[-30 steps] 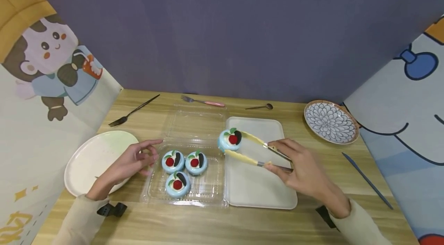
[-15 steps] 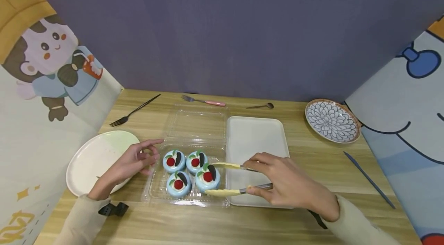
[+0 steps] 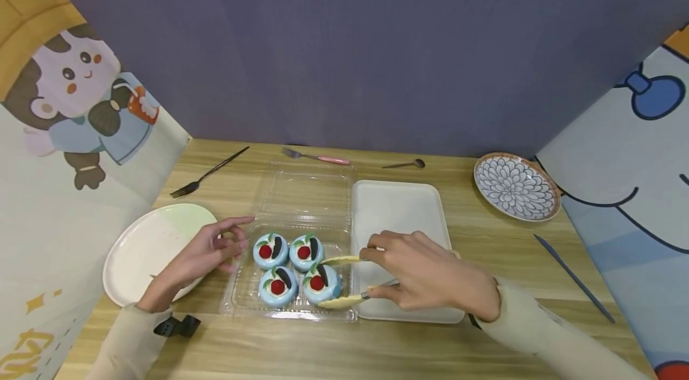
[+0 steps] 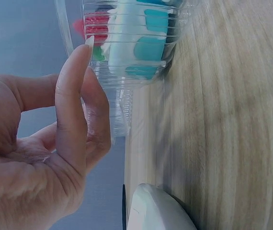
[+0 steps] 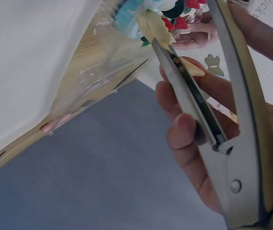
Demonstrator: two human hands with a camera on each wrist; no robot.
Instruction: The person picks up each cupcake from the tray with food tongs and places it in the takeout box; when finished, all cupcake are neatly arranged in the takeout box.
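My right hand (image 3: pixel 425 272) grips a pair of metal tongs (image 5: pixel 232 158) with pale yellow tips. Those tips stand spread at either side of a blue cupcake (image 3: pixel 321 285), topped with a red berry, green leaf and dark cookie. It sits at the front right of a clear plastic clamshell box (image 3: pixel 323 309), beside several matching cupcakes (image 3: pixel 270 251). At the box's left wall is my left hand (image 3: pixel 207 251), its fingers loosely bent and holding nothing. In the left wrist view the thumb tip overlaps the clear wall.
A white rectangular tray (image 3: pixel 395 200) lies right of the box. The round plate (image 3: pixel 134 248) is partly under my left forearm. At the back lie a black fork (image 3: pixel 207 173), a pink-handled fork (image 3: pixel 317 157) and a small spoon (image 3: pixel 404 164). A patterned plate (image 3: pixel 517 187) and dark knife (image 3: pixel 573 278) are at right.
The cupcake in the tongs went from over the tray's left edge down into the box's front right. The tongs' tips have since drawn slightly back. My left hand stayed put.
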